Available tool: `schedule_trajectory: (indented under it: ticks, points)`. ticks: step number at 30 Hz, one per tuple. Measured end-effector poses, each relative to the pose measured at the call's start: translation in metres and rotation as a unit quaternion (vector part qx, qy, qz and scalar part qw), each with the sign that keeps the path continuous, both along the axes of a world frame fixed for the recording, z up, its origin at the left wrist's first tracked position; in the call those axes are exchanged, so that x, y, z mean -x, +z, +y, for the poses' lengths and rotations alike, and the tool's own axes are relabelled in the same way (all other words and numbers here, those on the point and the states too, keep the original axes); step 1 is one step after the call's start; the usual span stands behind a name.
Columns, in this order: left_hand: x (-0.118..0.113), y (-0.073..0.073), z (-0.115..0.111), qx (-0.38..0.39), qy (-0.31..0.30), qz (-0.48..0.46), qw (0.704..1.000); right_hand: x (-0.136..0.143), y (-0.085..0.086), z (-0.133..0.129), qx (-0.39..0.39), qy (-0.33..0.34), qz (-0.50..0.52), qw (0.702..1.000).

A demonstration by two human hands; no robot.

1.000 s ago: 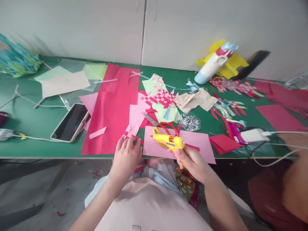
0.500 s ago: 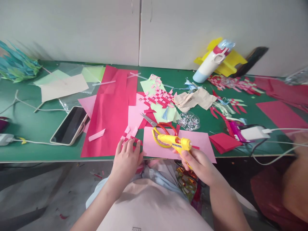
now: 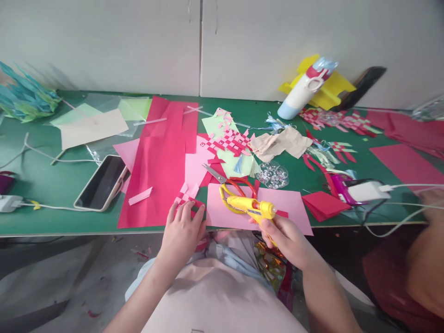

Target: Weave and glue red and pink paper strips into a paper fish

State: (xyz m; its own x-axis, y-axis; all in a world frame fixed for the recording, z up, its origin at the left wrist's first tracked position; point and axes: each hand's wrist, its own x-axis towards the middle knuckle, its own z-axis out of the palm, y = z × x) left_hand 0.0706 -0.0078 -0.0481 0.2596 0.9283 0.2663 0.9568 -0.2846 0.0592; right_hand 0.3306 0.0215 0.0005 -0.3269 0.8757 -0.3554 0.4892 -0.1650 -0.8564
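Observation:
A yellow glue gun (image 3: 253,206) is gripped in my right hand (image 3: 282,233), its body above a light pink sheet (image 3: 294,203) at the table's front edge. My left hand (image 3: 183,226) rests with its fingers apart on a small woven red and pink paper piece (image 3: 189,194). Scissors (image 3: 215,173) with red and yellow handles lie partly beneath the glue gun, blades pointing up and left. Just behind them are woven pink and red paper pieces (image 3: 231,141) and a clear container of googly eyes (image 3: 273,175).
A phone (image 3: 100,182) lies left of a large red sheet (image 3: 159,175). At the back right stands a white and blue bottle (image 3: 300,95). Folded red paper (image 3: 326,206) and a white charger with cables (image 3: 367,191) are at the right, near another person's arm (image 3: 426,259).
The view has shifted very slightly. Both hands keep nearly the same place, and the glue gun is still in my right hand.

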Motion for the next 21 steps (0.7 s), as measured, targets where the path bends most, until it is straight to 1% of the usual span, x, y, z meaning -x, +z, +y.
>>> schedule_trajectory:
  ticks: [4,7,13,16,18,21]
  points:
    - [0.001,-0.005,0.002,-0.024,0.010,-0.011,1.000,0.000,-0.002,-0.001,-0.003,0.001,0.002,1.000]
    - [0.000,-0.008,0.004,-0.025,0.020,0.004,0.999,-0.001,-0.002,-0.001,0.001,-0.002,0.001,1.000]
    - [-0.003,-0.004,0.003,-0.031,0.005,0.012,0.999,-0.004,0.000,-0.002,-0.003,-0.004,-0.004,1.000]
    - [0.000,-0.001,0.000,-0.023,-0.012,-0.021,0.999,-0.004,0.001,-0.002,-0.006,-0.009,-0.003,1.000]
    - [0.006,0.001,0.000,-0.023,-0.010,-0.060,0.998,-0.005,0.001,-0.003,-0.009,-0.015,-0.002,1.000]
    - [0.018,0.006,0.005,-0.032,0.040,-0.095,0.994,-0.005,0.001,-0.005,-0.012,-0.022,-0.001,1.000]
